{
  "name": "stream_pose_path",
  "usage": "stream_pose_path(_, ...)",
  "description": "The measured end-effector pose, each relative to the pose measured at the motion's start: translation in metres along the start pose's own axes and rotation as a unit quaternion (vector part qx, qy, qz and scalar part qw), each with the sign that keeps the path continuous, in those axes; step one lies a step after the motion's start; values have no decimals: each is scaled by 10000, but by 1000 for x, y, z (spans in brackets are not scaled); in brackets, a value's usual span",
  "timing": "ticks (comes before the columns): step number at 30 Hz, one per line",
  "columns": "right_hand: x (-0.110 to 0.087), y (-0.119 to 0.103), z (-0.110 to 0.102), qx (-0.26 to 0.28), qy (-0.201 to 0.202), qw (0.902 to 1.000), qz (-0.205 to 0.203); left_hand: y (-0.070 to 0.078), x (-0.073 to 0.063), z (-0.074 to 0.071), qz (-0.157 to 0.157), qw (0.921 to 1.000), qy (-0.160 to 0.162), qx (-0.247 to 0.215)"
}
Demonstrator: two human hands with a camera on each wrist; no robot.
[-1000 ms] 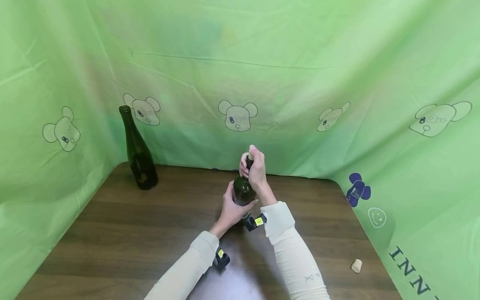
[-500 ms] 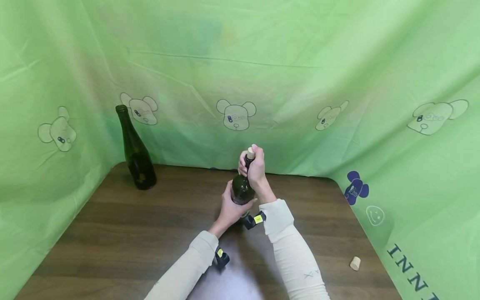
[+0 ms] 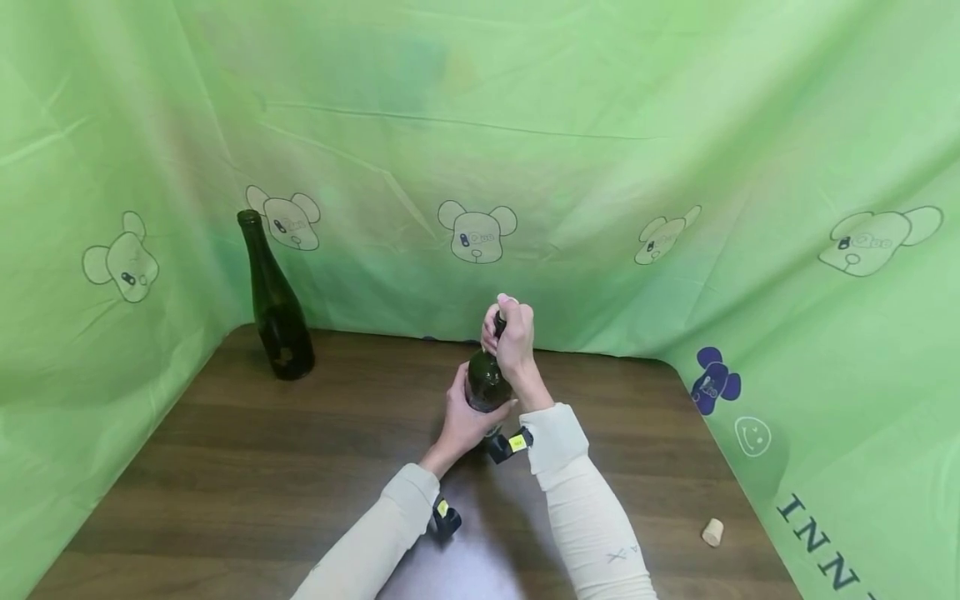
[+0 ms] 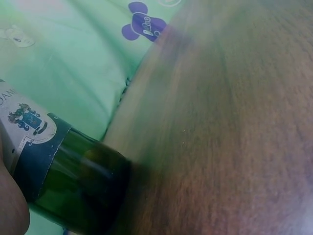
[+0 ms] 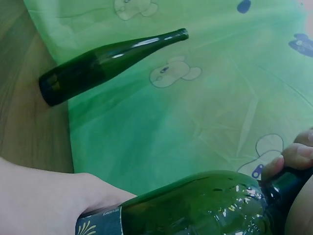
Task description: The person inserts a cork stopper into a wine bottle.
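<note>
A green glass bottle (image 3: 486,382) stands on the table in front of me. My left hand (image 3: 461,423) grips its body from the left, fingers and thumb wrapped round it. My right hand (image 3: 516,340) curls round the neck, and its thumb lies over the bottle's mouth, mostly covering the cork there. In the right wrist view the shiny shoulder of the bottle (image 5: 210,205) and the right fingertips (image 5: 293,156) at the neck show. The left wrist view has the labelled lower part of the bottle (image 4: 83,176) close to the wood.
A second dark green bottle (image 3: 281,325), uncorked, stands at the table's back left. One loose cork (image 3: 713,532) lies near the right edge. Green printed cloth (image 3: 570,275) hangs round the back and sides of the brown wooden table (image 3: 300,450).
Half a second ago the right thumb was beside the cork and its pale top showed; now the thumb lies over it again. The left hand keeps its hold on the bottle.
</note>
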State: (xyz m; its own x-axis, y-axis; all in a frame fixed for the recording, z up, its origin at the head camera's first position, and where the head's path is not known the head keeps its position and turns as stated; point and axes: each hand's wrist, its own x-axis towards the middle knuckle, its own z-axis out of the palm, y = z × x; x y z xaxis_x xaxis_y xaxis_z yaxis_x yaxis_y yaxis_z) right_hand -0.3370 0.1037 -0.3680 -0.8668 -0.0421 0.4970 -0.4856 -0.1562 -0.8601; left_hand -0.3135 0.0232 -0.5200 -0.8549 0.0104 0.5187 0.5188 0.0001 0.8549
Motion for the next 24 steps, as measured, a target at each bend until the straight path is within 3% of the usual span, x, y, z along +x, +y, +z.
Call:
stream_pose_path(4,0,-1,1,37,95,9999,-136,7,2,-1,106,9999,-16,87)
stream_pose_path(12,2,-1,4,-215,206,9993,-210,-8,5,-2,52,10000,-40,-31)
stream_pose_path(20,-2,3,2,400,-36,9989,252,-15,2,-1,-63,9999,-102,-104)
stream_pose_path(24,-1,2,2,432,-22,9982,406,-15,2,0,29,10000,-54,-46)
